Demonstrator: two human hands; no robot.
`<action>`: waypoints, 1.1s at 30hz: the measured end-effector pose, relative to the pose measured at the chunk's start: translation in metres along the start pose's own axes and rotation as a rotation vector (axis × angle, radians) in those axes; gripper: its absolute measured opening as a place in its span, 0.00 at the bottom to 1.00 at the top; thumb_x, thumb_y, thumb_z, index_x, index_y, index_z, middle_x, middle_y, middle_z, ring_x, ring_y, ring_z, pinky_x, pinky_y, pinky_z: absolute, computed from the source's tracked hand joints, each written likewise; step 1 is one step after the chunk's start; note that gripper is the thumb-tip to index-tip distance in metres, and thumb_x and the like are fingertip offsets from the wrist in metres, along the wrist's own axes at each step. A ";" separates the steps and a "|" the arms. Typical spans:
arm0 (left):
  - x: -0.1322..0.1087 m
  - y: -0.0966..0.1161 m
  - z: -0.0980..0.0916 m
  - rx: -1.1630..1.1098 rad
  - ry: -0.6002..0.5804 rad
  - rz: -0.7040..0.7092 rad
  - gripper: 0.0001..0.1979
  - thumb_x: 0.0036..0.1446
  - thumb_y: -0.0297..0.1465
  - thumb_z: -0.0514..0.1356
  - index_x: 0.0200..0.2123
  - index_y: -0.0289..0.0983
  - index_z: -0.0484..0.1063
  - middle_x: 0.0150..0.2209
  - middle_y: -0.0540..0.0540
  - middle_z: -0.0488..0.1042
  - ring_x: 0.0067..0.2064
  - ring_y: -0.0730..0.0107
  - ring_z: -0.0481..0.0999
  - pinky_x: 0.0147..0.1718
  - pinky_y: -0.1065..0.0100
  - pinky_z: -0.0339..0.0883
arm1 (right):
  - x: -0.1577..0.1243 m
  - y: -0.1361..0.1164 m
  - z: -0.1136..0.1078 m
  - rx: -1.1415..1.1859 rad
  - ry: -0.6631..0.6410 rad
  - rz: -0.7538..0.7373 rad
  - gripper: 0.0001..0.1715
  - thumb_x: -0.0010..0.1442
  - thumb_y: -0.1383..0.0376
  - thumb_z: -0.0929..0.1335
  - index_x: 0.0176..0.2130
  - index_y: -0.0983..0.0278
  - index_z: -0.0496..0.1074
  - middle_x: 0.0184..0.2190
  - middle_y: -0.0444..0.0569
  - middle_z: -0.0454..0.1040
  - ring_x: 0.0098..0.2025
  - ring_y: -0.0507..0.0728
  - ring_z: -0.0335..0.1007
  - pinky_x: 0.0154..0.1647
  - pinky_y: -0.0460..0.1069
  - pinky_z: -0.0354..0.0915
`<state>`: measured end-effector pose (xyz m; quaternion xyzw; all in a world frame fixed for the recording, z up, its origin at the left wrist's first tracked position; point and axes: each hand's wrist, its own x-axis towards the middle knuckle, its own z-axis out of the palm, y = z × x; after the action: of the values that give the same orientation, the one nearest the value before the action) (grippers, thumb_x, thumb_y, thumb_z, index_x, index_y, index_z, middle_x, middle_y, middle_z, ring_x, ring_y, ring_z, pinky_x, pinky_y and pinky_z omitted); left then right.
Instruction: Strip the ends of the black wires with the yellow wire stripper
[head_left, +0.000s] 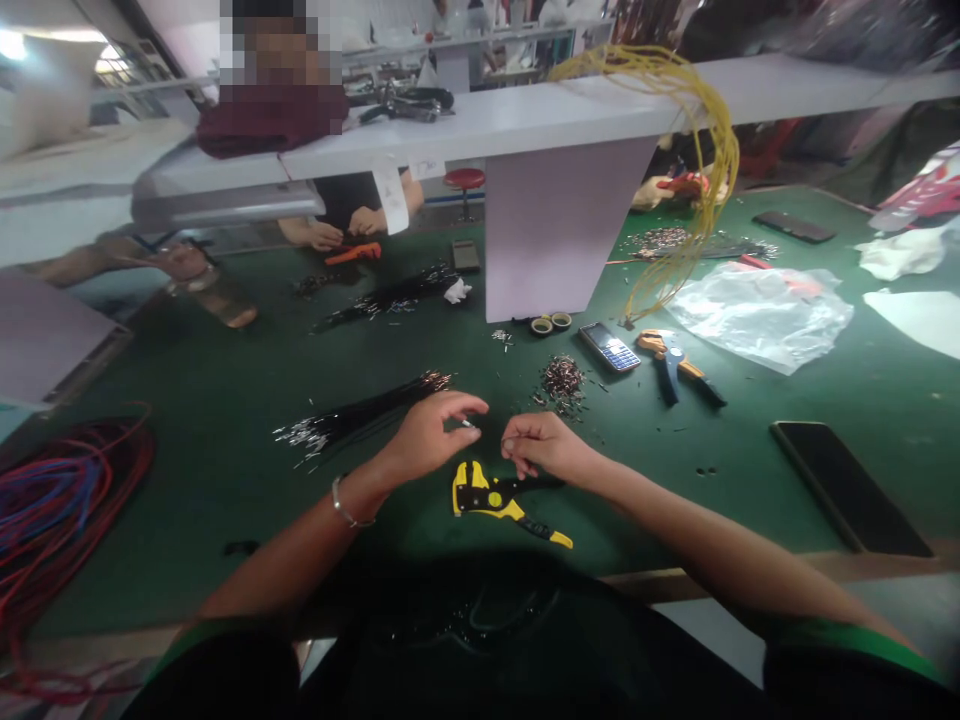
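My left hand (431,437) hovers over the green table with thumb and forefinger apart. A small pale spot shows at its thumb; whether it is a held piece I cannot tell. My right hand (546,444) is closed in a pinch, and whatever is between its fingertips is too small to make out. Just below both hands lies a yellow and black wire stripper (491,500). Beside my left hand is a bundle of short black wires (367,410) with bare, shiny ends. A heap of small metal terminals (562,380) sits beyond my right hand.
Red and blue wire coils (60,500) lie at left, a smartphone (847,485) at right. Further back are a keypad phone (609,347), orange-handled pliers (679,368), a plastic bag (761,310) and hanging yellow wires (716,160). Other people's hands (345,228) work across the table under a shelf (517,120).
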<state>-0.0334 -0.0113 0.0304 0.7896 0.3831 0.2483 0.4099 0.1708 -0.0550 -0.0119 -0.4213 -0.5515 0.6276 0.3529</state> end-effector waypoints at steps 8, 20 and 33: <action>-0.011 -0.006 0.015 0.208 -0.122 -0.109 0.09 0.55 0.27 0.58 0.27 0.36 0.78 0.24 0.48 0.77 0.29 0.71 0.73 0.31 0.70 0.62 | 0.007 0.012 0.007 0.025 -0.025 0.058 0.07 0.51 0.64 0.67 0.26 0.65 0.70 0.14 0.38 0.68 0.15 0.47 0.62 0.18 0.43 0.59; -0.013 -0.045 -0.001 -0.499 0.161 -0.498 0.07 0.47 0.30 0.64 0.29 0.31 0.74 0.22 0.46 0.75 0.21 0.77 0.67 0.19 0.74 0.58 | 0.024 0.040 -0.043 0.072 0.154 0.040 0.10 0.45 0.68 0.71 0.32 0.65 0.74 0.32 0.48 0.78 0.36 0.55 0.75 0.39 0.51 0.72; -0.017 -0.046 -0.001 -0.657 0.164 -0.625 0.06 0.47 0.27 0.66 0.29 0.31 0.75 0.24 0.42 0.78 0.20 0.76 0.70 0.18 0.73 0.58 | -0.025 0.022 -0.034 -0.465 0.095 -0.066 0.13 0.56 0.62 0.67 0.41 0.64 0.72 0.37 0.53 0.77 0.39 0.58 0.75 0.45 0.56 0.71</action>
<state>-0.0625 -0.0074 -0.0091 0.4421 0.5349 0.2830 0.6621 0.2123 -0.0677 -0.0318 -0.5020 -0.6774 0.4515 0.2920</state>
